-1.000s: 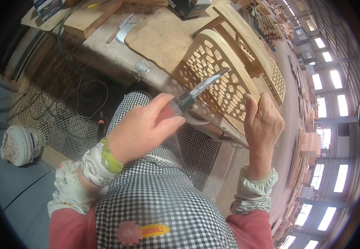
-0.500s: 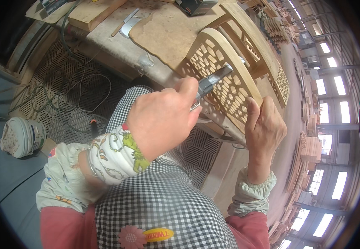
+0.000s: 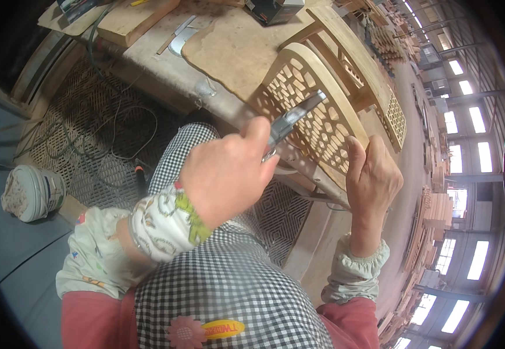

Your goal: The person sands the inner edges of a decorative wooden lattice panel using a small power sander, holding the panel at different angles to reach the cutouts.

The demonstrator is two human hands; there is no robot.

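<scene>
Pierced wooden panel point(image 3: 336, 96) leans at a tilt at one o'clock from the middle of the view, by the near edge of the counter point(image 3: 153, 51); its pale, rounded rim curves around many irregular cut-outs. At three o'clock the right hand point(image 3: 374, 174) pinches that rim at its near corner, thumb on the side toward the person and the other fingers curled against it. Just left of the view's middle, toward nine o'clock, the left hand point(image 3: 223, 177) is closed around a grey metal bladed tool point(image 3: 287, 125), which points out to one o'clock. Its tip overlaps the panel near the rim; whether it touches the wood, I cannot tell.

Just beyond the panel, also toward one o'clock, stands a wooden frame point(image 3: 351, 49) with a lattice part at its near end. On the counter toward twelve o'clock lies a brown sheet point(image 3: 226, 52), and farther out at twelve sits a dark box point(image 3: 274, 10). A thick wooden board point(image 3: 133, 23) lies at eleven o'clock. Toward nine o'clock are a pale bucket point(image 3: 34, 192) with a crusted top and, closer in, a dark handle with an orange end point(image 3: 140, 177). At six o'clock a checked apron point(image 3: 223, 285) covers the person's lap, a pink flower patch point(image 3: 186, 333) on it.
</scene>
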